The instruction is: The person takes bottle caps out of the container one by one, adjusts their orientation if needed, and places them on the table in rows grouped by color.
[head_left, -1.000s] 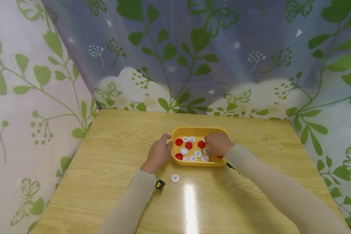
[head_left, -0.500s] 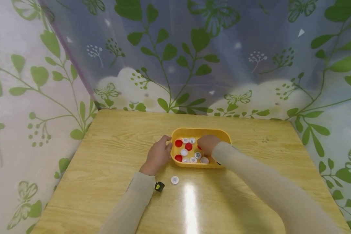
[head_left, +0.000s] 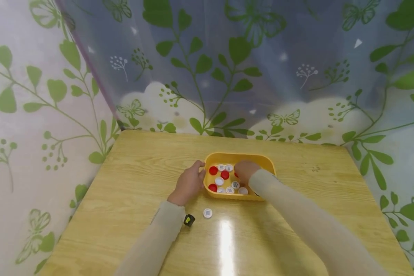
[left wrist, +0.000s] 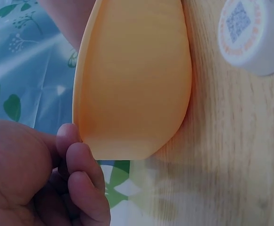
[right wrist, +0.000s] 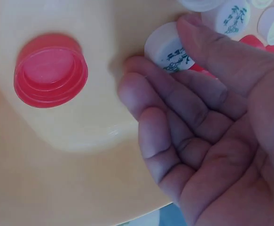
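Observation:
A yellow plastic tray [head_left: 241, 157] holds several red and white bottle caps. My left hand [head_left: 188, 184] is at the tray's left end, its fingertips [left wrist: 82, 157] curled at the rim. Inside the tray, my right hand [head_left: 245, 171] reaches down and hides the caps under it. In the right wrist view, its thumb and fingers pinch a white bottle cap [right wrist: 162, 44] with a green print. Beside that hand, a red bottle cap [right wrist: 50, 70] lies with its hollow side showing.
A single white bottle cap [head_left: 207, 213] with a square printed code lies on the wooden table [head_left: 148, 153], in front of the tray. Patterned cloth [head_left: 227, 76] hangs behind the table and along both sides.
My right hand has shifted left inside the tray, lower among the caps, and its sleeve now covers more of the right end. My left hand stays at the rim.

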The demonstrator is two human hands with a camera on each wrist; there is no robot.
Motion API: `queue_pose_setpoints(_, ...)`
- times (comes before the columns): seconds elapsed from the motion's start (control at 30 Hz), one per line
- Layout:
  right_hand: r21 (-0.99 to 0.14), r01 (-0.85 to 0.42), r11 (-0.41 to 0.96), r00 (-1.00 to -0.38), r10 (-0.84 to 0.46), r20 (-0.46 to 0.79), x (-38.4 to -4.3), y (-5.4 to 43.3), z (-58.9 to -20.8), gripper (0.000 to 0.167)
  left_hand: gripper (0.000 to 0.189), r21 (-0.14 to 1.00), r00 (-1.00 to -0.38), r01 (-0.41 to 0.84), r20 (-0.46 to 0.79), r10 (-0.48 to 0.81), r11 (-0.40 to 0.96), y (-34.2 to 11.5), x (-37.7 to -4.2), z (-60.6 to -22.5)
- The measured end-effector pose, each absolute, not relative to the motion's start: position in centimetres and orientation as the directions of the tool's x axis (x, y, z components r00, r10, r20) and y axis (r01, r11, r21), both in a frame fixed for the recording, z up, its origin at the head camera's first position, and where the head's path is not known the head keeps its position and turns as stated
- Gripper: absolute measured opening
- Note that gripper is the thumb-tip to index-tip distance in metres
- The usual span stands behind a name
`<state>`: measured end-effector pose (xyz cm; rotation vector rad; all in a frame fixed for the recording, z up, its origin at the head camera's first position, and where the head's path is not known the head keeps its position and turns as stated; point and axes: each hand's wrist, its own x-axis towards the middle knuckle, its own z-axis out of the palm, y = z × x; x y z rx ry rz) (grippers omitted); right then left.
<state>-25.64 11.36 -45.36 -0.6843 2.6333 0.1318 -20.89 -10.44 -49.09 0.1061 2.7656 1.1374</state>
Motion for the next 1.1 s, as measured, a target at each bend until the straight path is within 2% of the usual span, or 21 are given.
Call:
queue_pose_setpoints(0.3,-0.033,-0.487,0.873,-0.775,-0.449,-0.445,-26.3,12.2,-46.1,0.022,0.035,0.708,-0.985,0.01,-0.116,0.13,0.706,-10.2,-20.7,-49.6)
queue_pose_setpoints(0.67,-0.005,-0.527,0.85,-0.738,-0.46,-0.494,-26.9,12.2,-45.0,0.013,0.037,0.692,-0.985,0.007,-0.121,0.126,0.722,-10.2,-21.4,-48.9)
queue_pose_setpoints(0.77,-0.023,-0.499,0.866,-0.755,-0.448,-0.479,-27.1,12.8,-44.4,0.015,0.037,0.688,-0.983,0.017,-0.122,0.139,0.726,-10.3,-21.6,-48.9)
queue_pose_setpoints(0.83,-0.098,-0.458,0.883,-0.787,-0.454,-0.417,-26.2,13.0,-43.2,0.017,0.037,0.683,-0.982,0.021,-0.122,0.142,0.73,-10.3,-21.5,-48.9)
queue_pose_setpoints(0.93,-0.272,-0.468,0.841,-0.825,-0.526,-0.207,-22.7,13.1,-41.5,0.017,0.036,0.68,-0.983,0.024,-0.116,0.139,0.733,-10.4,-21.4,-48.8)
queue_pose_setpoints(1.03,-0.389,-0.552,0.737,-0.799,-0.602,-0.006,-17.6,12.7,-41.6,0.016,0.036,0.673,-0.984,0.027,-0.112,0.138,0.739,-10.4,-21.3,-48.8)
queue_pose_setpoints(1.1,-0.404,-0.597,0.693,-0.769,-0.637,0.045,-14.7,12.4,-43.1,0.015,0.036,0.667,-0.984,0.029,-0.112,0.138,0.745,-10.5,-21.2,-48.7)
